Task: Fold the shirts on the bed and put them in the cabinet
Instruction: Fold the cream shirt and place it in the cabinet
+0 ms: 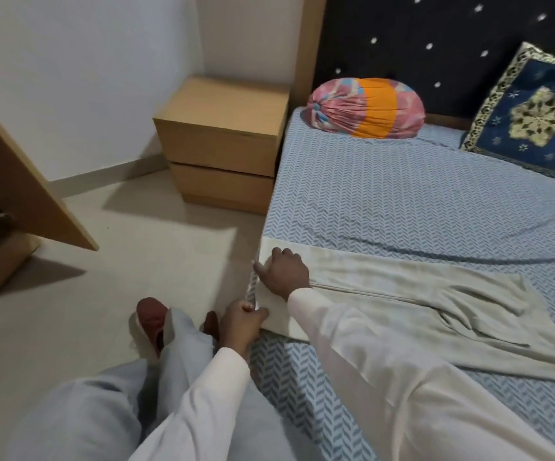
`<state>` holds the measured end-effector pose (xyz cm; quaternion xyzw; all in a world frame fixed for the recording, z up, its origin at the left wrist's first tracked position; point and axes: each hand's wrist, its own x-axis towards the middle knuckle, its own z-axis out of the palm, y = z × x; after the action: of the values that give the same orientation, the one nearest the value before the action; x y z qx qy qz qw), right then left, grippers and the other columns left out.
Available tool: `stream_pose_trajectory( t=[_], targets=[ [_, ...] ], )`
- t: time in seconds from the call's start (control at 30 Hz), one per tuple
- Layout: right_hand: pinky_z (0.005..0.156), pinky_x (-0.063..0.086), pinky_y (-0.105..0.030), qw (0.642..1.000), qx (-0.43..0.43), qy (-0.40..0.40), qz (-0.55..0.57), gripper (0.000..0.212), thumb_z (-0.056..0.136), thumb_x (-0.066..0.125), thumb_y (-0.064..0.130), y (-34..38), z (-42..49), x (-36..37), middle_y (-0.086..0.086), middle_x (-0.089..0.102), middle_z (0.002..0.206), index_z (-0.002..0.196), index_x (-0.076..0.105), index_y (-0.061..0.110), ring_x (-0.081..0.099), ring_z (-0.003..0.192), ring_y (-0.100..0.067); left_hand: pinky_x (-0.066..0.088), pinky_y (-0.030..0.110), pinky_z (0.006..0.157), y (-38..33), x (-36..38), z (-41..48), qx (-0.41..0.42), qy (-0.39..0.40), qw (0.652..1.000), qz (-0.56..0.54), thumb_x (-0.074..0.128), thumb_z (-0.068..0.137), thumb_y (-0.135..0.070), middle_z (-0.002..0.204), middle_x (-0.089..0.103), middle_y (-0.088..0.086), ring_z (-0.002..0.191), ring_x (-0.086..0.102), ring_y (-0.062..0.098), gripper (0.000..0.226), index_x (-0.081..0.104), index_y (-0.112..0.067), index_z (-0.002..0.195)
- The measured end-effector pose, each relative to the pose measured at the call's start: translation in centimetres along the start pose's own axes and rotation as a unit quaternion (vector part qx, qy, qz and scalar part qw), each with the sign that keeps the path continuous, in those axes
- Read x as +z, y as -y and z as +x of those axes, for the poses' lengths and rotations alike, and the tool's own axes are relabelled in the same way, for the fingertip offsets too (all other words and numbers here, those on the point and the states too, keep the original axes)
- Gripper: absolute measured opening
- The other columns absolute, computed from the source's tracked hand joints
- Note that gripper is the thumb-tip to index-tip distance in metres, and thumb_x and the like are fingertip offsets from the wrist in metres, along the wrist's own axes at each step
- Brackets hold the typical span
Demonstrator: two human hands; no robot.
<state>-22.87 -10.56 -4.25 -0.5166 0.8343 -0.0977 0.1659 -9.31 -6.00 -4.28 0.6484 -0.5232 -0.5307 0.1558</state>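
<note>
left fingers [248, 308] pinching shirt [402, 284], right fingers [279, 253] gripping

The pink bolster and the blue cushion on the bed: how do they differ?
The bolster is a cylinder, pink with an orange band; the cushion is square, dark blue with gold embroidery. The bolster lies flat; the cushion leans tilted. Both sit by the headboard.

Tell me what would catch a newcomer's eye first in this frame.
First, the two hands at the bed's edge: the left hand and right hand grip the end of a pale beige shirt that lies spread on the blue patterned sheet. Next comes the colour at the headboard, a pink-and-orange bolster and, to its right, a navy cushion with gold embroidery. A wooden nightstand stands on the floor beside the bed.
</note>
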Motion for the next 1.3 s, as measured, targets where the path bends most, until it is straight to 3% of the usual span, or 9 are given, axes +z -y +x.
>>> stream_pose_trajectory(
  t=[0.2,0.3,0.4,0.53,0.67,0.83,0.97,1.13,1.3],
  targets=[
    [0.083,0.045,-0.033,0.997,0.068,0.019,-0.017,0.061,0.077,0.070,0.034,3.6,2.2,-0.4,-0.010,0.060,0.121,0.126,0.043,0.009,0.059,0.112,-0.031,0.051,0.021,0.054,-1.1,0.5,-0.7,-0.011,0.032,0.989,-0.144,0.065,0.085,-0.011,0.088,0.070,0.002,0.067,0.061,0.014,0.017,0.065,-0.020,0.099],
    [0.083,0.048,-0.034,0.988,0.121,0.040,0.087,0.056,0.078,0.065,0.036,1.6,3.5,-1.6,-0.011,0.063,0.117,0.125,0.049,0.010,0.061,0.109,-0.032,0.057,0.040,0.079,-1.1,1.4,-0.7,0.079,0.007,0.995,-0.057,0.064,0.076,-0.017,0.090,0.073,-0.001,0.082,0.067,0.019,0.016,0.069,-0.017,0.092],
    [0.067,0.054,-0.033,0.937,0.188,0.047,0.290,0.043,0.061,0.062,0.037,-2.6,4.0,-3.4,-0.012,0.070,0.090,0.092,0.066,0.007,0.068,0.083,-0.030,0.053,0.034,0.082,-1.6,3.0,-1.6,0.176,-0.027,0.983,0.053,0.065,0.078,-0.014,0.097,0.066,-0.003,0.088,0.063,0.018,0.027,0.072,-0.015,0.103],
    [0.050,0.035,-0.027,0.867,0.249,0.032,0.430,0.010,0.070,0.064,0.010,-8.3,2.5,-4.6,-0.006,0.042,0.050,0.065,0.056,0.010,0.040,0.043,-0.020,0.051,0.033,0.087,-2.0,6.0,-3.0,0.230,0.032,0.954,0.190,0.059,0.084,-0.022,0.109,0.054,0.005,0.099,0.061,0.025,0.039,0.066,-0.025,0.122],
    [0.060,0.048,-0.036,0.903,0.242,0.029,0.354,0.007,0.059,0.067,0.013,-10.7,1.7,-3.9,-0.006,0.058,0.054,0.062,0.060,0.013,0.057,0.057,-0.026,0.051,0.037,0.090,-1.5,7.9,-2.9,0.268,0.119,0.903,0.313,0.053,0.089,-0.022,0.118,0.049,0.010,0.104,0.059,0.032,0.043,0.053,-0.020,0.132],
    [0.085,0.050,-0.039,0.973,0.089,-0.132,0.169,0.041,0.082,0.061,0.024,-9.8,0.6,-2.5,-0.011,0.054,0.119,0.122,0.053,0.017,0.055,0.109,-0.031,0.051,0.034,0.082,-1.2,8.0,-2.5,0.316,0.140,0.906,0.246,0.053,0.094,-0.026,0.109,0.053,0.007,0.094,0.061,0.027,0.027,0.061,-0.012,0.115],
    [0.087,0.043,-0.039,0.999,0.026,-0.027,0.019,0.029,0.093,0.049,0.028,-9.1,0.4,-1.3,-0.015,0.052,0.118,0.118,0.058,0.014,0.049,0.113,-0.037,0.049,0.038,0.087,-0.2,7.3,-1.1,0.224,-0.018,0.935,0.276,0.059,0.090,-0.036,0.122,0.047,0.007,0.109,0.055,0.029,0.046,0.047,-0.015,0.129],
    [0.094,0.038,-0.045,0.989,0.080,-0.011,-0.123,0.069,0.086,0.047,0.066,-6.0,0.3,-1.5,-0.013,0.046,0.132,0.122,0.059,0.008,0.042,0.119,-0.035,0.049,0.036,0.083,-0.4,7.8,-0.5,0.093,0.037,0.960,0.262,0.066,0.082,-0.047,0.116,0.064,0.009,0.105,0.063,0.032,0.052,0.049,-0.017,0.121],
    [0.085,0.049,-0.033,0.989,0.099,0.073,-0.082,0.040,0.086,0.058,0.035,-3.2,0.2,-2.5,-0.007,0.064,0.119,0.117,0.060,0.011,0.062,0.108,-0.027,0.046,0.031,0.096,-0.1,7.3,0.1,0.062,0.109,0.987,0.097,0.068,0.085,-0.028,0.127,0.064,0.006,0.113,0.061,0.028,0.045,0.058,-0.015,0.127]
  ],
)
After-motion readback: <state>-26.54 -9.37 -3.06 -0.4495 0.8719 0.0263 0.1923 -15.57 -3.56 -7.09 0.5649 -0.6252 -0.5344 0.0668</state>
